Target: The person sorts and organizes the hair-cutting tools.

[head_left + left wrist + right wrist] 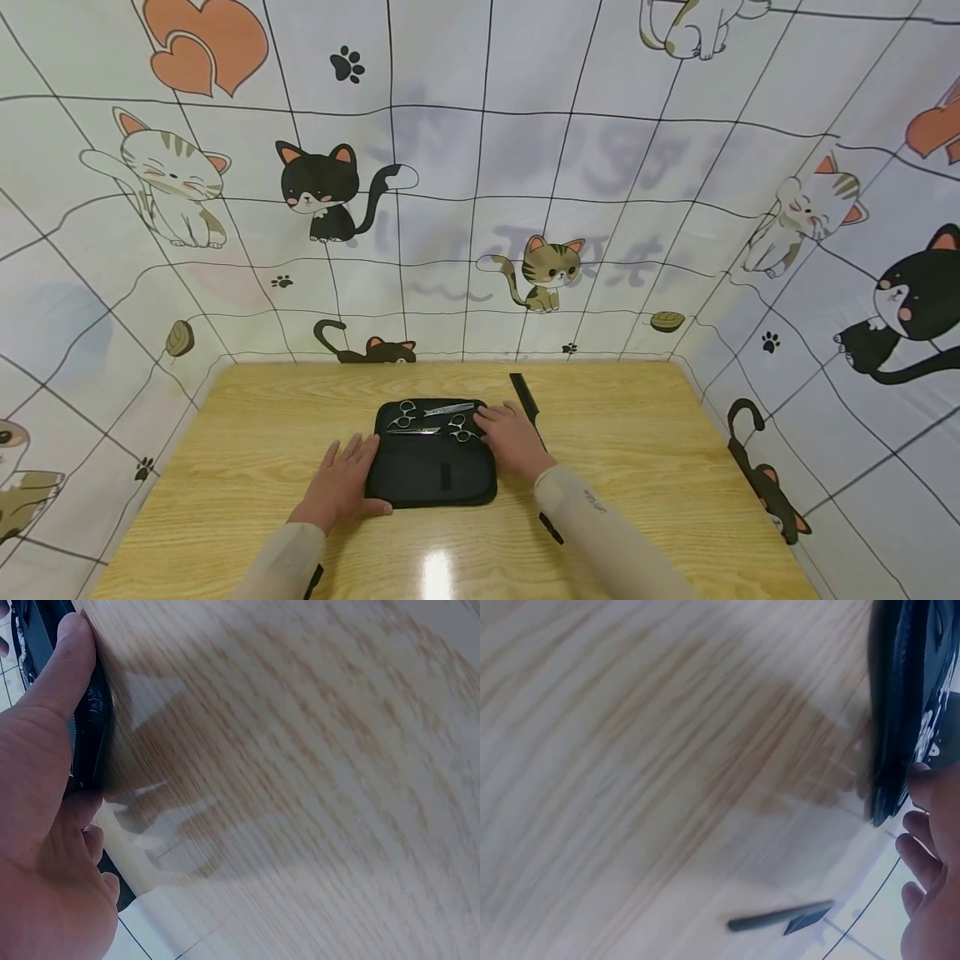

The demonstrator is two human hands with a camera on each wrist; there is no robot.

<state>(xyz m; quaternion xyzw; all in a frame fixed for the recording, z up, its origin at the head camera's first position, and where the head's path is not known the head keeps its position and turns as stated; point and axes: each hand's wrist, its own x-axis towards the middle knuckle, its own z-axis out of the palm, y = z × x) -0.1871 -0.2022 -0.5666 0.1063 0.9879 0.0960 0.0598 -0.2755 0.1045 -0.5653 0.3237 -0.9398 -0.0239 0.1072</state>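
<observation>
A black zip-edged case (pixel 420 479) lies opened flat on the table, with two pairs of silver scissors (pixel 420 431) in its upper half. My left hand (pixel 341 483) rests along the case's left side, fingers straight and thumb at the lower left corner. On the upper right corner lie the fingers of my right hand (pixel 513 437), near the scissor handles. In the left wrist view the left thumb (pixel 64 667) touches the case's edge. The right wrist view has the right fingertips (pixel 919 780) against the case's edge.
Beyond the right hand lies a black comb (pixel 523 393) with a thin tail, partly hidden by that hand. The wooden table (pixel 622 450) ends at a white cat-print cloth (pixel 450 233) at the back and sides. A small black piece (pixel 550 527) shows beside the right sleeve.
</observation>
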